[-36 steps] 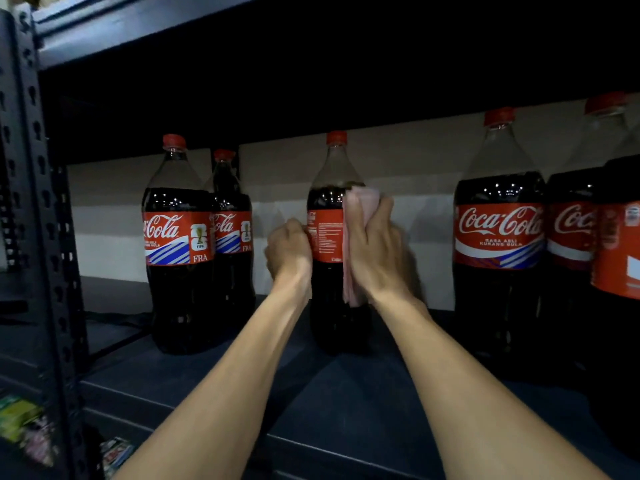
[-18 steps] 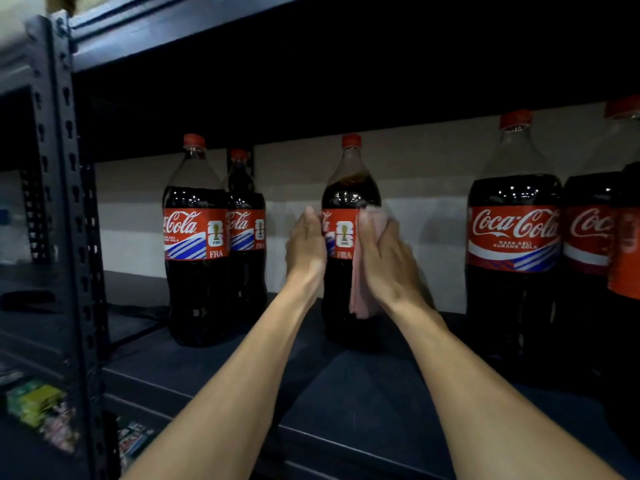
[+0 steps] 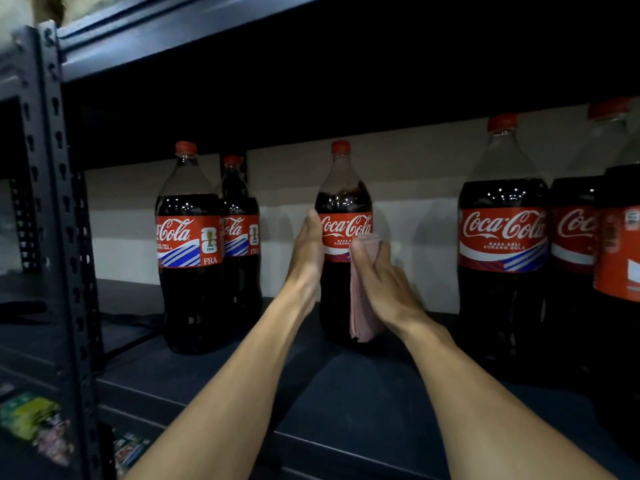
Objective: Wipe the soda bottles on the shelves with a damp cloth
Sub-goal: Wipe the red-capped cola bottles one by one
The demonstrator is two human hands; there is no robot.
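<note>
A cola bottle (image 3: 343,202) with a red cap and red label stands upright in the middle of the dark shelf (image 3: 346,393). My left hand (image 3: 308,247) grips its left side at label height. My right hand (image 3: 381,282) holds a folded pink cloth (image 3: 360,313) against the bottle's right side, below the label. The cloth hangs down to near the bottle's base. The label's logo faces me.
Two more cola bottles (image 3: 188,244) stand at the left, one behind the other. Several larger ones (image 3: 502,244) crowd the right. A perforated steel upright (image 3: 55,202) frames the left edge. Another shelf (image 3: 207,36) runs overhead. Colourful packets (image 3: 31,417) lie below left.
The middle bottle has turned, so its logo now faces me instead of the FIFA mark. My right hand and the cloth have slid lower down the bottle's right side.
</note>
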